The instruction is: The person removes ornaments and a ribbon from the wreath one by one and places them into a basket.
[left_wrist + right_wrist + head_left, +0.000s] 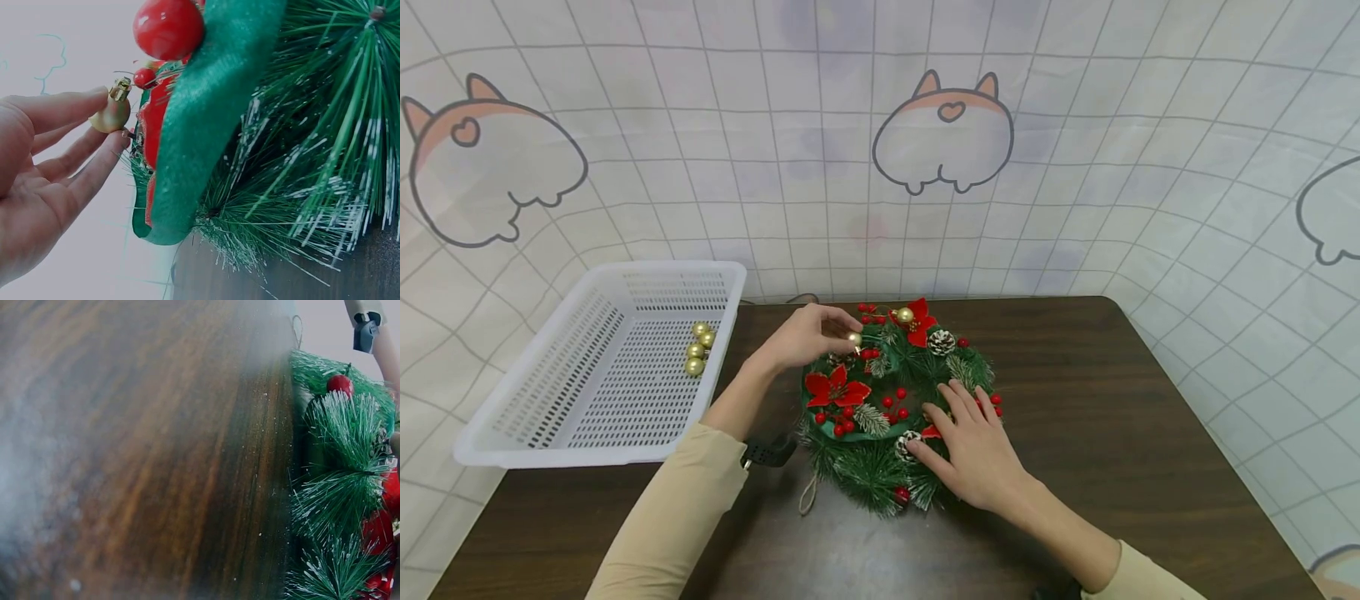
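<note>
Fingers [103,161] of the left hand [811,336] pinching a gold ball [114,116] at the left of a green wreath [868,477], right hand [973,454] spread on its right, dark table [1112,417] beneath, more gold balls [695,367] in a white basket [587,456]

Head view overlooks wreath [921,365] (wrists closer).

Brown table [1090,417], gridded backdrop [820,192], cartoon animals [943,142]
</note>
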A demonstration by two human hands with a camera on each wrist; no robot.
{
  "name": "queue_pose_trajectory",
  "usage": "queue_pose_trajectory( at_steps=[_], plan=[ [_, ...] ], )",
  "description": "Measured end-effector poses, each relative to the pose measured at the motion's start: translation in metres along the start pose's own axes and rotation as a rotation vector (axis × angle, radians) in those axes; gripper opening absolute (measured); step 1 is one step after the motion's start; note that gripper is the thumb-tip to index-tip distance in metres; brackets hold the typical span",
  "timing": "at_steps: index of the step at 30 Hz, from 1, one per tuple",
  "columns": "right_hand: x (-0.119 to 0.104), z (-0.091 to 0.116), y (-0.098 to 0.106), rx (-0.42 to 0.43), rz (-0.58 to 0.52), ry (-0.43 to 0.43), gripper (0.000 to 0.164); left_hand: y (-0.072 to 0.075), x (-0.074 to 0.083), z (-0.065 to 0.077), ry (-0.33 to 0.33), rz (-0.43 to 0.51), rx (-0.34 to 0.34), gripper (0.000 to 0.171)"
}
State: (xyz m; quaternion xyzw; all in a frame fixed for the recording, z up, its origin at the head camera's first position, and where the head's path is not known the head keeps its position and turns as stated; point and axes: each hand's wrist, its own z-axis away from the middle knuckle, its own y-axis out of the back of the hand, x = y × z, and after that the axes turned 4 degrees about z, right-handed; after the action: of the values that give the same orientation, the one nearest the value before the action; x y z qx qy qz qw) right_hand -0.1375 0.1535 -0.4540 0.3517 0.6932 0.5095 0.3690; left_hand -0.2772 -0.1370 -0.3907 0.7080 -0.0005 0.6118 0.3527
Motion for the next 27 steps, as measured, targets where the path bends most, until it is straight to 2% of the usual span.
queue_pose_trajectory(
  at_steps=[6, 12, 21, 27],
  plan=[
    [0.0, 0.0, 0.0, 0.0, -0.006, 0.0, 0.07, -0.003, -0.003, 0.002, -0.01, -0.003, -0.019, 0.028],
    [0.0, 0.0, 0.0, 0.0, -0.005, 0.002, 0.07, -0.008, -0.004, 0.005, -0.01, 0.014, 0.0, 0.028],
    [0.002, 0.0, 0.0, 0.001, -0.004, 0.0, 0.069, -0.017, 0.002, 0.005, -0.061, -0.031, 0.011, 0.028],
    [0.001, 0.0, 0.0, -0.003, -0.005, 0.0, 0.069, -0.018, 0.006, 0.006, -0.082, 0.02, 0.009, 0.027]
  ],
)
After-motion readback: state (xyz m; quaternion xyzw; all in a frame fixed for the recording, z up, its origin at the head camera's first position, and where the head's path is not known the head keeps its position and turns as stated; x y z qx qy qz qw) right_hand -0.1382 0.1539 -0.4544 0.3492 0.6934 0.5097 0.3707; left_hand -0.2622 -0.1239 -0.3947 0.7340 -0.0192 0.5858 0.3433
